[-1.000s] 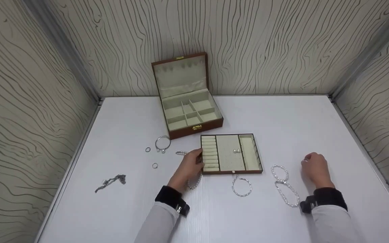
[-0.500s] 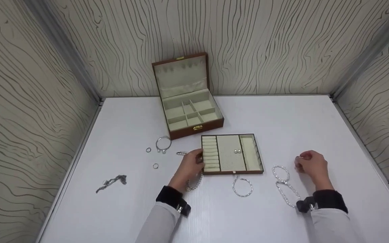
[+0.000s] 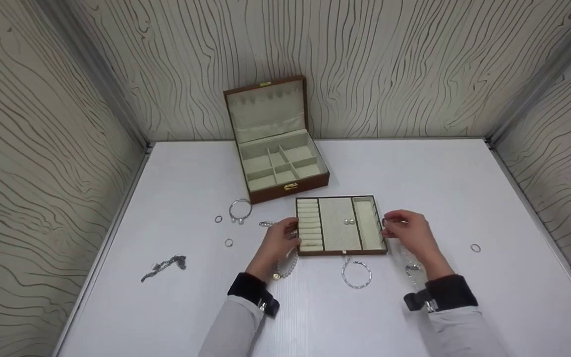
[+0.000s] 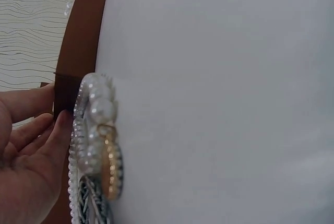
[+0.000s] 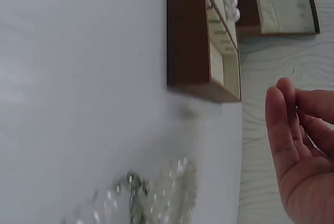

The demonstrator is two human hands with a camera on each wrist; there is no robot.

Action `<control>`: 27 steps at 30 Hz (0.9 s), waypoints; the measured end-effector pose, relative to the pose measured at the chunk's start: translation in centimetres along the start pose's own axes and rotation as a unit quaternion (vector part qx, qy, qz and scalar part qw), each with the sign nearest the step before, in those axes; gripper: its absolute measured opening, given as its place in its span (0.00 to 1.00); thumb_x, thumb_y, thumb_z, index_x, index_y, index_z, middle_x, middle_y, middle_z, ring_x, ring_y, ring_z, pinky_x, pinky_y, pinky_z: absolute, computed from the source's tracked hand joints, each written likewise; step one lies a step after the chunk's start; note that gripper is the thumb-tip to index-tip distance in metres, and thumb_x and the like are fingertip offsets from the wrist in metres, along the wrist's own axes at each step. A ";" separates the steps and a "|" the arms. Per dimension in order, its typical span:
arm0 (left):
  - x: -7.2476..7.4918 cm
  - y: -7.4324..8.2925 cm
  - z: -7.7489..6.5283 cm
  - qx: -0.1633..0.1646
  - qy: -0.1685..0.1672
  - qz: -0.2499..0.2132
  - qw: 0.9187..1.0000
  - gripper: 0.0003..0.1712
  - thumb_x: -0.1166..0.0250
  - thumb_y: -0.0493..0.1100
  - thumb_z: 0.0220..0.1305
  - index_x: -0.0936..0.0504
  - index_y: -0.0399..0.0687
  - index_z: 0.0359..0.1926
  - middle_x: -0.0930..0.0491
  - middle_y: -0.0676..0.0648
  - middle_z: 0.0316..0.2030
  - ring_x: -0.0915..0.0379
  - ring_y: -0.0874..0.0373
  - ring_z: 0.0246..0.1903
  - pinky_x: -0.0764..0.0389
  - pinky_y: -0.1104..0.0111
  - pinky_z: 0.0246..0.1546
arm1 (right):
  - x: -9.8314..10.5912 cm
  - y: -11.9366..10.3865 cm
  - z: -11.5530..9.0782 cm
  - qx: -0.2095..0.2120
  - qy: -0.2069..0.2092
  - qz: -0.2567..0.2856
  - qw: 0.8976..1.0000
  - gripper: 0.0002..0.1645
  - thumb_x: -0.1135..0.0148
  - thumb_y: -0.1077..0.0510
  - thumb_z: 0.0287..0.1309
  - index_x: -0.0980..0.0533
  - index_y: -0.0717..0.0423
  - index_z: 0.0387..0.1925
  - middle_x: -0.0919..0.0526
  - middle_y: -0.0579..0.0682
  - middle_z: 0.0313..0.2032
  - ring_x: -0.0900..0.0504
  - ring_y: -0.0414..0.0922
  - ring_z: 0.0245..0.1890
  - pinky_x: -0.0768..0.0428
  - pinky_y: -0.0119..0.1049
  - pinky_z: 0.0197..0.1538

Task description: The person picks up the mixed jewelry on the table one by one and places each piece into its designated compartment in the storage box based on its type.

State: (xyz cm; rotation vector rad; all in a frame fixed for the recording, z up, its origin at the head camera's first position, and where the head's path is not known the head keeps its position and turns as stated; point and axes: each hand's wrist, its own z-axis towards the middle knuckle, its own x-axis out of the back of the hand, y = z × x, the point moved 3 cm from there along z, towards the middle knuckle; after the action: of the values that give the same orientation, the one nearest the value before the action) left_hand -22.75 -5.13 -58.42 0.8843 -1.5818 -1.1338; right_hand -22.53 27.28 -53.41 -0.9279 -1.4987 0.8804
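Note:
My left hand [image 3: 276, 245] grips the left edge of the shallow brown jewelry tray [image 3: 336, 238], with thumb and fingers at its side. In the left wrist view, pearl strands with a gold-rimmed pendant [image 4: 110, 169] hang or lie beside the brown tray wall. My right hand [image 3: 413, 238] is just off the tray's right edge, pinching what looks like a small ring [image 3: 385, 222]. The right wrist view shows thumb and fingertips together, the ring barely visible. Two pearl earrings [image 3: 349, 221] sit on the tray's middle pad. Cream ring rolls [image 3: 309, 215] fill its left section.
Behind stands an open brown jewelry box [image 3: 289, 184] with several compartments. A bangle [image 3: 240, 218], two rings, one a dark ring [image 3: 218, 218], and a tangled chain [image 3: 164, 267] lie left. A silver bracelet [image 3: 357, 286] lies in front; another ring [image 3: 475, 248] lies far right.
My right hand has lifted from the right side of the table and moved left to the tray's edge with the small ring, uncovering another ring. My left hand stays on the tray.

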 end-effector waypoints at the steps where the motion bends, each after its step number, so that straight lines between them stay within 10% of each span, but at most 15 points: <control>1: 0.0 0.0 0.0 0.001 0.000 0.000 1.000 0.31 0.37 0.26 0.60 0.32 0.31 0.65 0.28 0.32 0.61 0.30 0.44 0.61 0.25 0.67 0.56 | -0.8 -0.4 0.0 0.006 -0.010 0.000 1.000 0.17 0.43 0.69 0.64 0.27 0.76 0.52 0.19 0.65 0.41 0.15 0.45 0.33 0.16 0.36 0.39; 12: -0.2 -0.1 0.2 -0.002 -0.002 0.010 1.000 0.31 0.38 0.25 0.61 0.33 0.30 0.66 0.29 0.31 0.61 0.30 0.45 0.61 0.25 0.68 0.55 | -8.5 -2.9 -0.3 0.106 -0.137 -0.045 0.984 0.12 0.41 0.69 0.63 0.21 0.71 0.46 0.16 0.57 0.38 0.16 0.50 0.35 0.16 0.38 0.36; 27: -0.1 0.3 0.0 -0.009 0.005 0.051 0.999 0.32 0.37 0.27 0.61 0.33 0.31 0.67 0.26 0.34 0.60 0.28 0.47 0.59 0.25 0.67 0.55 | -13.4 -4.2 0.0 0.198 -0.131 -0.174 0.956 0.08 0.34 0.66 0.58 0.15 0.59 0.40 0.13 0.49 0.37 0.17 0.43 0.36 0.18 0.37 0.40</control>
State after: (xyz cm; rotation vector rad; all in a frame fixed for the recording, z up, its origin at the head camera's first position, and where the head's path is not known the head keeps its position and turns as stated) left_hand -22.69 -4.96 -58.15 0.7882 -1.5879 -1.0685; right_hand -21.78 13.39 -55.03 -0.2487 -1.5674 1.0170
